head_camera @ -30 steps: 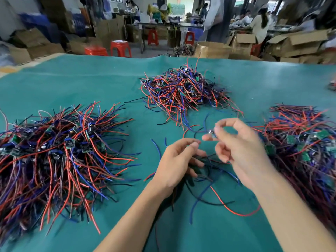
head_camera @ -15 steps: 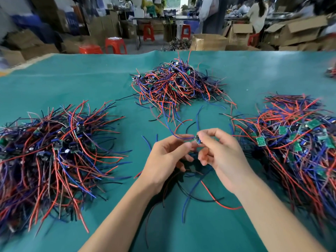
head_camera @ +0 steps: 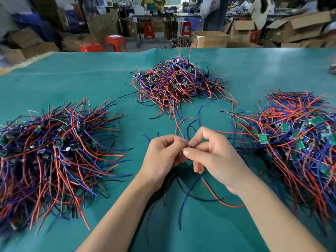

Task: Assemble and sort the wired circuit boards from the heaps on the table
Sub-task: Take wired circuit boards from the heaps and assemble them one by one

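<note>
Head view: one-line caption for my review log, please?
Both hands, left and right, pinch a small wired board between three wire heaps on teal table.

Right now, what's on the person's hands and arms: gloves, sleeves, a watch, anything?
Nothing worn that shows. The left hand and right hand are bare, with no gloves, rings or watch visible. Both forearms are bare to the bottom edge of the frame, no sleeves in view. Fingernails look short and unpainted.

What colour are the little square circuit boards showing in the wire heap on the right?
Green, with pale markings, on the small square circuit boards in the right heap; seen in the head view.
</note>
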`<state>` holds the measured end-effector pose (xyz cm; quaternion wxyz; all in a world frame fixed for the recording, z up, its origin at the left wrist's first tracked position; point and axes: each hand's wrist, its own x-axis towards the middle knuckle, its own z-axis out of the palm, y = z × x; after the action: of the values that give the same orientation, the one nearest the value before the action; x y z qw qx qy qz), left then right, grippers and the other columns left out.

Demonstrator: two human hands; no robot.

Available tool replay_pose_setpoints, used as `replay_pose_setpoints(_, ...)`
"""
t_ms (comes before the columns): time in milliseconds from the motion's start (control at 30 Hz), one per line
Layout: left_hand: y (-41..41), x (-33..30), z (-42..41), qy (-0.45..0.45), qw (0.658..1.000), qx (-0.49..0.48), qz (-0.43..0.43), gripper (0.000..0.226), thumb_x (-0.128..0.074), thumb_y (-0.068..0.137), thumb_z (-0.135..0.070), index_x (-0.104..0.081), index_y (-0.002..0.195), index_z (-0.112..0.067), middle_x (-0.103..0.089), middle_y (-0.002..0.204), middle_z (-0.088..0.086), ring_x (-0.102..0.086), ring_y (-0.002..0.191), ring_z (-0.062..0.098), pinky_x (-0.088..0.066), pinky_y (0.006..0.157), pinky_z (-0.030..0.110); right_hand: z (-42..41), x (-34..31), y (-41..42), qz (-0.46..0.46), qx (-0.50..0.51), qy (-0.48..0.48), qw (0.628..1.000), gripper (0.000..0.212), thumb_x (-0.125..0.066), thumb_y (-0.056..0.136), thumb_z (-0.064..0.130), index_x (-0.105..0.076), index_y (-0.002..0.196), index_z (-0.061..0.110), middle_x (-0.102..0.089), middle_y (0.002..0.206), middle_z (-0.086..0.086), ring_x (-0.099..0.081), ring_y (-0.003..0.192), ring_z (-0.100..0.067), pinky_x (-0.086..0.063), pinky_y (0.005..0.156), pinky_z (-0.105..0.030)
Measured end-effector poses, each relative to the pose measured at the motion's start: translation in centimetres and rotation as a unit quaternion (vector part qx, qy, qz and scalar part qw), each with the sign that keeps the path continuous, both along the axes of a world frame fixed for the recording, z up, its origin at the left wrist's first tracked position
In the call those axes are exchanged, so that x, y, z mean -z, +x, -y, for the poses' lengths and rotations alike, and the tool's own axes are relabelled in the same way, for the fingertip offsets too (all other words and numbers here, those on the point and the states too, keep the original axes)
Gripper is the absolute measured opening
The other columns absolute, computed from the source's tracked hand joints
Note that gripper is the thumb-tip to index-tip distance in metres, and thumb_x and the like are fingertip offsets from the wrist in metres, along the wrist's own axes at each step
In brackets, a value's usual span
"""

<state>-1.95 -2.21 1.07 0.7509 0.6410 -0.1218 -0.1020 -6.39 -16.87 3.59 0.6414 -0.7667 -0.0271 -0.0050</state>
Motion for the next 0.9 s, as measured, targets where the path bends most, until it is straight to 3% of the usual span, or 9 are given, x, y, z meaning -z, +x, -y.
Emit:
replay_pose_setpoints(133, 0.0, 0.0, 0.0, 0.008, 1.0, -0.024, -0.007, 0.024, -0.051, 0.09, -0.002, -0.062, 0.07, -0.003, -0.052, 0.055, 0.006, -0.043, 0.043, 0.016, -0.035, 0.044, 0.023, -0.5, -0.9, -0.6, 0.0, -0.046, -0.02, 0.999, 0.019, -0.071, 0.089, 0.003, -0.052, 0.087, 0.006, -0.075, 0.068, -0.006, -0.05, 0.047, -0.018, -0.043, 0.05, -0.025)
replay_pose_setpoints(267, 0.1, -0.2, 0.0, 0.022, 0.999, -0.049, -0.004, 0.038, -0.049, 0.091, -0.001, -0.062, 0.057, -0.013, -0.052, 0.054, 0.003, -0.04, 0.048, 0.015, -0.034, 0.047, 0.025, -0.6, -2.0, -1.2, -0.018, -0.119, 0.002, 0.993, 0.021, -0.07, 0.079, 0.013, -0.051, 0.084, 0.005, -0.077, 0.077, -0.015, -0.047, 0.044, -0.016, -0.04, 0.047, -0.019)
replay_pose_setpoints(367, 0.2, -0.3, 0.1, 0.002, 0.998, -0.058, -0.02, 0.047, -0.048, 0.092, -0.001, -0.059, 0.05, -0.018, -0.047, 0.051, 0.0, -0.037, 0.048, 0.013, -0.032, 0.047, 0.024, -0.5, -2.2, -1.5, -0.043, -0.187, 0.028, 0.981, 0.018, -0.07, 0.083, 0.01, -0.052, 0.082, 0.01, -0.077, 0.081, -0.019, -0.048, 0.046, -0.02, -0.034, 0.048, -0.027)
replay_pose_setpoints(433, 0.0, -0.4, 0.1, -0.003, 0.998, -0.06, -0.024, 0.039, -0.048, 0.092, -0.002, -0.059, 0.057, -0.013, -0.047, 0.055, 0.006, -0.038, 0.052, 0.016, -0.032, 0.049, 0.026, -0.4, -2.3, -1.6, -0.061, -0.227, 0.036, 0.971, 0.016, -0.07, 0.085, 0.008, -0.054, 0.082, 0.012, -0.077, 0.083, -0.02, -0.049, 0.051, -0.025, -0.033, 0.05, -0.034)
replay_pose_setpoints(500, 0.1, -0.4, 0.2, -0.013, 0.997, -0.065, -0.028, 0.029, -0.049, 0.093, -0.003, -0.061, 0.067, -0.007, -0.047, 0.063, 0.012, -0.038, 0.058, 0.021, -0.032, 0.052, 0.029, -0.2, -2.4, -1.7, -0.069, -0.267, 0.051, 0.96, 0.018, -0.072, 0.084, 0.009, -0.055, 0.082, 0.013, -0.076, 0.083, -0.021, -0.051, 0.056, -0.03, -0.036, 0.05, -0.031)
replay_pose_setpoints(600, 0.4, -0.3, 0.2, -0.036, 0.996, -0.073, -0.045, 0.03, -0.049, 0.094, -0.004, -0.061, 0.067, -0.007, -0.045, 0.059, 0.007, -0.038, 0.053, 0.016, -0.03, 0.049, 0.027, 0.1, -2.9, -2.1, -0.068, -0.343, 0.114, 0.93, 0.017, -0.07, 0.082, 0.007, -0.053, 0.083, 0.013, -0.075, 0.074, -0.009, -0.059, 0.06, -0.033, -0.042, 0.047, -0.02)
replay_pose_setpoints(667, 0.7, -0.3, 0.1, -0.048, 0.992, -0.096, -0.062, 0.029, -0.048, 0.094, -0.002, -0.06, 0.069, -0.005, -0.047, 0.059, 0.005, -0.039, 0.05, 0.012, -0.031, 0.046, 0.021, 0.1, -3.4, -2.5, -0.082, -0.415, 0.186, 0.887, 0.018, -0.069, 0.081, 0.0, -0.056, 0.087, 0.011, -0.072, 0.072, -0.005, -0.07, 0.067, -0.029, -0.046, 0.049, -0.019)
replay_pose_setpoints(767, 1.0, -0.4, 0.1, -0.08, 0.987, -0.112, -0.087, 0.025, -0.045, 0.096, 0.0, -0.059, 0.075, -0.001, -0.052, 0.063, 0.007, -0.045, 0.05, 0.011, -0.035, 0.043, 0.017, 0.2, -4.2, -2.8, -0.08, -0.483, 0.268, 0.83, 0.02, -0.074, 0.089, 0.008, -0.057, 0.098, 0.009, -0.073, 0.082, -0.023, -0.071, 0.074, -0.02, -0.05, 0.058, -0.022)
replay_pose_setpoints(900, 0.5, 0.1, -0.1, -0.033, 0.998, -0.048, -0.031, 0.03, -0.054, 0.094, -0.006, -0.064, 0.067, -0.011, -0.056, 0.064, 0.011, -0.049, 0.064, 0.026, -0.04, 0.057, 0.035, -0.4, -3.7, -2.4, -0.048, -0.381, 0.295, 0.875, 0.034, -0.075, 0.09, 0.013, -0.053, 0.116, 0.016, -0.073, 0.106, -0.022, -0.067, 0.075, -0.024, -0.05, 0.067, -0.03)
